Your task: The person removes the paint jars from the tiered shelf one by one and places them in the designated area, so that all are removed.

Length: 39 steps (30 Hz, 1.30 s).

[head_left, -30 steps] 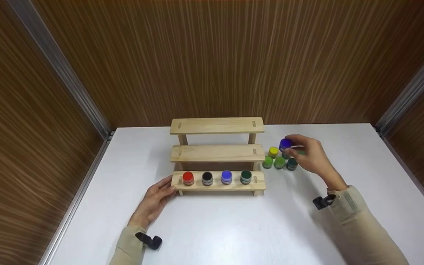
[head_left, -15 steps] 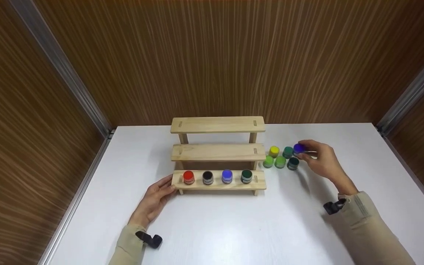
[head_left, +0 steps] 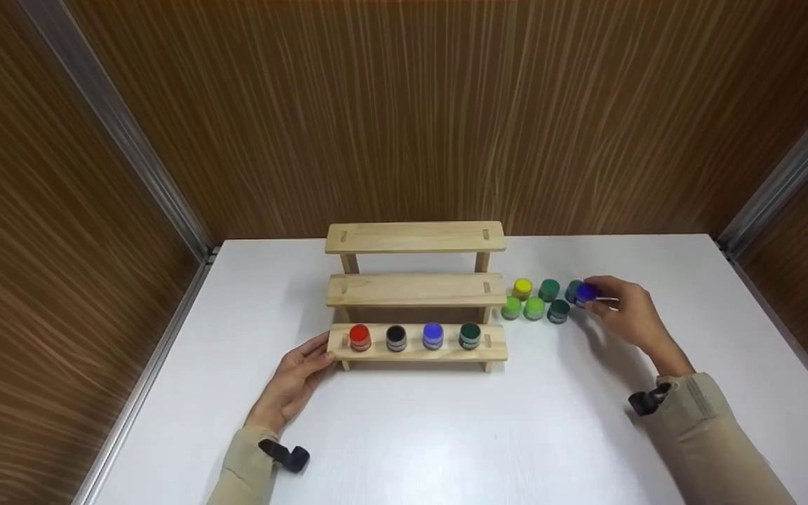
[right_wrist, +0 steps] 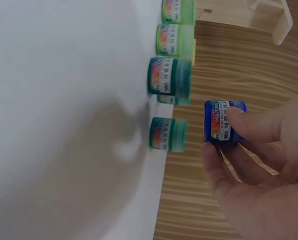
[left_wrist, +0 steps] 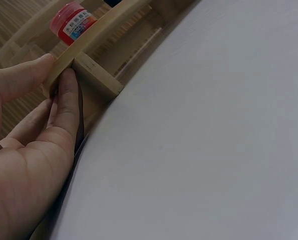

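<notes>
My right hand (head_left: 625, 308) pinches a dark blue paint jar (right_wrist: 221, 121) between thumb and fingers. In the right wrist view the jar hangs above the table, apart from the green jar (right_wrist: 168, 134) standing below it. My left hand (head_left: 299, 382) grips the left end of the lowest step of a three-step wooden stand (head_left: 414, 289). In the left wrist view its thumb lies on the board near a red paint jar (left_wrist: 72, 23), fingers underneath. Along that lowest step stand the red jar, a black jar (head_left: 396, 338), a violet-blue jar (head_left: 433, 336) and a dark green jar (head_left: 470, 336).
Right of the stand, several paint jars form two loose rows: a yellow one (head_left: 522, 288), light green ones such as this jar (head_left: 534, 308), and darker green ones such as this jar (head_left: 558, 311). A wood-grain panel (head_left: 404, 119) closes the back of the white table (head_left: 411, 435).
My right hand has moved right and slightly nearer with the blue jar, uncovering green jars behind it. The left hand stays at the stand.
</notes>
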Each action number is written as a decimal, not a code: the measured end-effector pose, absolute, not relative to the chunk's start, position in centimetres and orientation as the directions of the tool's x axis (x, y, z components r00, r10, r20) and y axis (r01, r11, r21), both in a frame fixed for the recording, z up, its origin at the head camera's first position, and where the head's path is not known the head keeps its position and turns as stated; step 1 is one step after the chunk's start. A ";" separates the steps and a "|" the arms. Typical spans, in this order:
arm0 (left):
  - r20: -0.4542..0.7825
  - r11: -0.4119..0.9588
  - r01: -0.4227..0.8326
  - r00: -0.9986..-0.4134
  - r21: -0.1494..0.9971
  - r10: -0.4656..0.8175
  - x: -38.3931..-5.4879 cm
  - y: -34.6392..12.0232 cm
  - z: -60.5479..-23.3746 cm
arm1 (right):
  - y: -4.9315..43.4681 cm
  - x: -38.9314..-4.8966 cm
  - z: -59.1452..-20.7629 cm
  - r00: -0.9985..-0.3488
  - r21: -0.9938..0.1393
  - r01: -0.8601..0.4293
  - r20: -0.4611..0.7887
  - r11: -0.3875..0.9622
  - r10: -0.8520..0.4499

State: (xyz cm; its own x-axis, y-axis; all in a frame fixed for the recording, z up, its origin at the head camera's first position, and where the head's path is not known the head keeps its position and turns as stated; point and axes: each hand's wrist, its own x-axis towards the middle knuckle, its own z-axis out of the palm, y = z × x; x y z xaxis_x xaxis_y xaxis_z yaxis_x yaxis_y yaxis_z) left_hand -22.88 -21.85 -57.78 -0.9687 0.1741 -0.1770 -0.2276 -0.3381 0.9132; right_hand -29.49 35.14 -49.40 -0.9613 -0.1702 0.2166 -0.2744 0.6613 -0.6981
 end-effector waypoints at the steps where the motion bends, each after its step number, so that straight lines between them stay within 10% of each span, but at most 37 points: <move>1: -0.176 -0.336 -0.226 -0.969 0.914 0.174 -22.9 -21.9 -57.8 | 35.3 -29.5 -49.6 -0.962 -0.701 -0.272 0.213 0.659 -0.170; 39: -0.175 -0.352 -0.223 -0.971 0.909 0.162 -22.9 -21.8 -57.9 | 35.2 -29.2 -50.2 -0.988 -0.703 -0.152 0.079 0.694 -0.136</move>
